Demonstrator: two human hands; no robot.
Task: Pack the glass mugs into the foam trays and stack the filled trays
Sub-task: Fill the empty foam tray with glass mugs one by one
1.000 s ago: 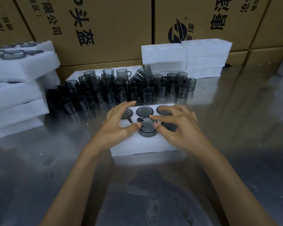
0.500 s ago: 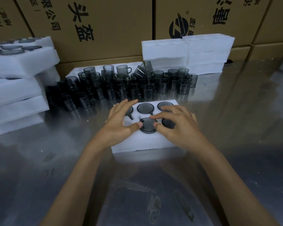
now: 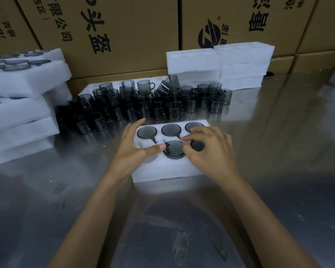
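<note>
A white foam tray (image 3: 162, 169) lies on the steel table in front of me. Its back row holds three dark glass mugs, sunk to their rims. A smoky glass mug (image 3: 174, 149) sits in the front middle pocket with its rim slightly above the foam. My left hand (image 3: 132, 149) lies over the tray's left side with fingers stretched out, its thumb tip against the mug's left rim by the handle. My right hand (image 3: 211, 151) pinches the mug's right rim with curled fingers and covers part of the front right pocket.
Several loose mugs (image 3: 162, 105) crowd the table just behind the tray. Filled trays (image 3: 23, 82) are stacked at the left and blank foam blocks (image 3: 220, 62) at the back right. Cardboard boxes (image 3: 124, 26) wall off the rear. Bare steel (image 3: 278, 151) extends right.
The mug between my hands has sunk deeper into the front middle pocket. My left fingers have spread away from the back left mug, uncovering it.
</note>
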